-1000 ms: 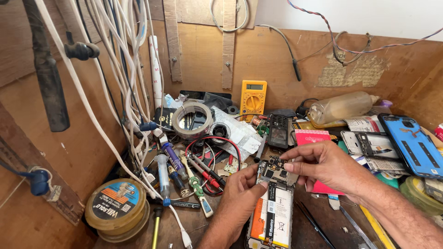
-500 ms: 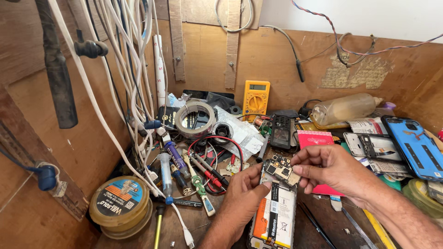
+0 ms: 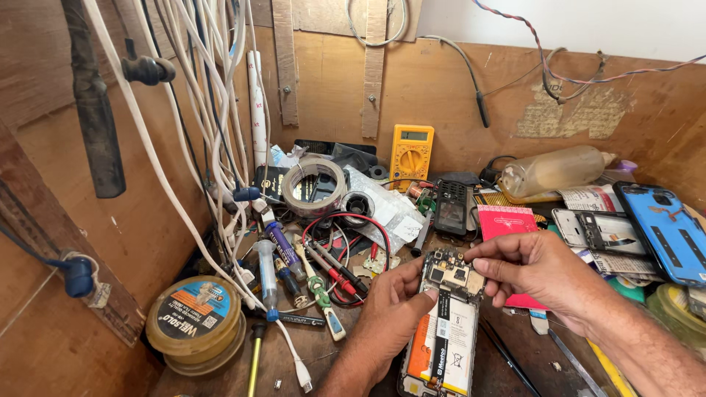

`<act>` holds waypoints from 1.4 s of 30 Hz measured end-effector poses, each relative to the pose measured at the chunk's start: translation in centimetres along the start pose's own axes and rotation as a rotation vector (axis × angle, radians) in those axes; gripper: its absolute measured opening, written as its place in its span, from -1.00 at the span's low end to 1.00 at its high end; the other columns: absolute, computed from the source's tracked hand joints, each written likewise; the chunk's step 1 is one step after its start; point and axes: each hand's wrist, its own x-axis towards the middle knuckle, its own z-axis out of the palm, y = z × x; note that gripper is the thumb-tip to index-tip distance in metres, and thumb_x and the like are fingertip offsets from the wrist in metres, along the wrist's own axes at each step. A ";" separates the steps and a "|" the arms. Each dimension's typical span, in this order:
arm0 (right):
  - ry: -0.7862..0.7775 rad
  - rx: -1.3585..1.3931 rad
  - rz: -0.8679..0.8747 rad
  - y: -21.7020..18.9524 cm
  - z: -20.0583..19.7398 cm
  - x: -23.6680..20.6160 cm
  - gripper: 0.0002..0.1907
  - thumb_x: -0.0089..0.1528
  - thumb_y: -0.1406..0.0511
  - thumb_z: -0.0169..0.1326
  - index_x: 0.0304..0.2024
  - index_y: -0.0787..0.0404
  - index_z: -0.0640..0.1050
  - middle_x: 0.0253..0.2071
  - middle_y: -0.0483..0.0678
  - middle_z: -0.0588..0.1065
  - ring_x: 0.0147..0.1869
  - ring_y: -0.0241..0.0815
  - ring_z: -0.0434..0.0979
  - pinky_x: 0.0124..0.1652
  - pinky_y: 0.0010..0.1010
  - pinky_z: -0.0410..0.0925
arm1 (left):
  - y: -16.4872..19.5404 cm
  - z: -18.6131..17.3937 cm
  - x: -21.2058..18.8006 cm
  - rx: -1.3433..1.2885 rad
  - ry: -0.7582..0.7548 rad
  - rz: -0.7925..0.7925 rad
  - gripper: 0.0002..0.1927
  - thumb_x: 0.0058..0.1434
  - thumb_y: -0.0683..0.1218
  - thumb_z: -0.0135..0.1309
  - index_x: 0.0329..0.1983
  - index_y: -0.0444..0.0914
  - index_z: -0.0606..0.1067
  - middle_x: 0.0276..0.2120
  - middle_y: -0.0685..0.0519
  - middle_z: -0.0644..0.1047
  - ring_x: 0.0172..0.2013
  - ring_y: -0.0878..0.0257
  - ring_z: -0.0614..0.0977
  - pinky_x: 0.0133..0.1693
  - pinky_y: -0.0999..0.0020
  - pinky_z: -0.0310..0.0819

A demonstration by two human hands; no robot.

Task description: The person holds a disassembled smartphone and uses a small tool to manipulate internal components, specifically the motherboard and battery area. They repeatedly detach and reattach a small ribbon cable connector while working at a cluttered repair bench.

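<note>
An opened phone lies back-up low in the middle of the bench, its white and orange battery and small circuit board exposed. My left hand grips the phone's left side, thumb pressed near the board's lower edge. My right hand reaches in from the right, and its fingertips pinch the top right of the circuit board. Red and black probe leads lie just left of the hands.
A yellow multimeter leans against the back wall beside a tape roll. A solder spool tin sits at front left under hanging white cables. Phone shells, a blue case, a pink card and a plastic bottle crowd the right.
The view has shifted slightly. Both hands stay on the opened phone, and my right fingers have moved a little along the circuit board's top edge.
</note>
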 end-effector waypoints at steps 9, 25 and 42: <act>0.064 0.031 -0.035 0.5 -0.1 -0.3 -0.75 0.22 0.35 0.20 -0.11 0.39 0.68 -0.49 0.02 0.59 -0.48 -0.25 0.55 -0.43 -0.42 0.46 | 0.7 0.3 -0.2 0.032 -0.018 -0.013 -0.45 0.09 -0.34 -0.10 0.20 -0.39 0.47 -0.20 0.02 0.65 -0.27 0.37 0.65 -0.21 0.47 0.55; 0.010 0.125 0.024 0.7 -0.8 -0.8 -0.74 0.18 0.35 0.22 -0.11 0.38 0.67 -0.48 0.01 0.58 -0.46 -0.23 0.56 -0.43 -0.38 0.47 | 0.2 0.5 -0.1 -0.021 0.001 -0.053 -0.29 0.05 -0.39 0.04 0.36 -0.40 0.33 -0.13 -0.07 0.66 -0.21 0.32 0.68 -0.15 0.43 0.60; 0.075 0.175 -0.119 1.1 -0.6 -0.3 -0.75 0.17 0.42 0.16 -0.12 0.45 0.64 -0.38 0.05 0.62 -0.39 -0.19 0.61 -0.37 -0.33 0.52 | -0.1 -0.1 0.3 -0.095 -0.034 -0.063 -0.31 0.06 -0.34 -0.13 0.36 -0.42 0.36 -0.14 -0.07 0.63 -0.20 0.28 0.66 -0.13 0.41 0.58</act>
